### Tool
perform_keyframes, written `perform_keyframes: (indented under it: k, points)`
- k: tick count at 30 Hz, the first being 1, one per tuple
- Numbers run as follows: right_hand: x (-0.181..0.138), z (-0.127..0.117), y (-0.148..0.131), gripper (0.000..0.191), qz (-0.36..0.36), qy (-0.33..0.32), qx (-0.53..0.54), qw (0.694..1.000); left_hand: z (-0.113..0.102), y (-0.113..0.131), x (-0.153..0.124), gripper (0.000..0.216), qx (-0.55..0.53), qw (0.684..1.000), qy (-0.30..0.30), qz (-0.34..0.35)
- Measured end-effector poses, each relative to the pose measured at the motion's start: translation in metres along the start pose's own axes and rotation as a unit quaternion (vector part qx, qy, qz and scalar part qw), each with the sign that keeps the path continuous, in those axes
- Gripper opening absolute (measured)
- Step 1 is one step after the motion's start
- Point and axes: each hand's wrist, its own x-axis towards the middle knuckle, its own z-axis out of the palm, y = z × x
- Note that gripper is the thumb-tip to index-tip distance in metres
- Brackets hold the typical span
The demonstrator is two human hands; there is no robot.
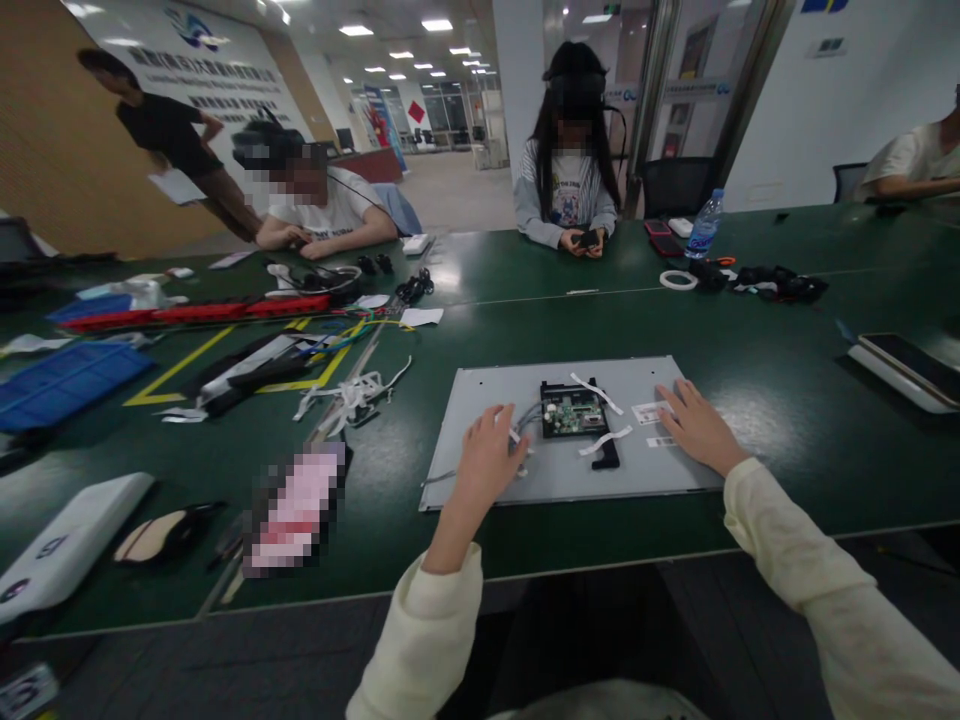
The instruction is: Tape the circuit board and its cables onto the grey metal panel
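Note:
A flat grey panel lies on the table in front of me. Fixed near its middle is a green circuit board in a black frame, with thin grey cables running off to the left. White tape strips stick up beside the board. Over the panel's left part is my left hand, fingers bent and thumb apart from them; a small white piece shows by the thumb, its kind unclear. My right hand rests open, fingers spread, on the panel's right part beside a white label.
Left of the panel lie a phone-like pink item, a mouse, a white box, tangled white strips and a blue tray. A bottle and tape roll stand farther back. Two people sit across the table.

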Motion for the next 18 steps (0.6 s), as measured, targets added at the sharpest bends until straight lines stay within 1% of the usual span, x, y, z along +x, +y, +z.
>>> perform_keyframes:
  k: [1, 3, 5, 7, 9, 11, 15, 18]
  points:
    - [0.000, 0.000, 0.000, 0.056, 0.001, 0.002, 0.000, 1.000, -0.002, -0.004, -0.010, 0.044, -0.009, 1.000, 0.009, -0.023]
    - [0.000, 0.000, -0.001, 0.056, 0.001, 0.005, 0.001, 1.000, -0.006, -0.007, -0.027, 0.042, -0.026, 0.998, 0.015, -0.046]
    - [0.000, 0.000, -0.001, 0.056, 0.001, 0.008, 0.003, 1.000, -0.009, -0.004, -0.041, 0.043, -0.037, 0.998, 0.018, -0.053]
    - [0.000, 0.000, -0.001, 0.056, 0.001, 0.009, 0.005, 1.000, -0.009, 0.003, -0.049, 0.045, -0.039, 0.998, 0.019, -0.052]
    - [0.000, 0.001, 0.001, 0.056, 0.002, 0.008, 0.007, 1.000, -0.008, 0.009, -0.052, 0.045, -0.035, 0.998, 0.017, -0.053]
    - [0.000, 0.002, 0.002, 0.056, 0.003, 0.006, 0.009, 1.000, -0.006, 0.012, -0.051, 0.041, -0.029, 0.997, 0.015, -0.063]
    - [0.000, 0.003, 0.003, 0.056, 0.004, 0.005, 0.011, 1.000, -0.005, 0.010, -0.049, 0.032, -0.021, 0.996, 0.015, -0.082]
    - [-0.001, 0.003, 0.003, 0.056, 0.009, 0.005, 0.017, 1.000, -0.004, 0.009, -0.048, 0.030, -0.012, 0.996, 0.011, -0.088]
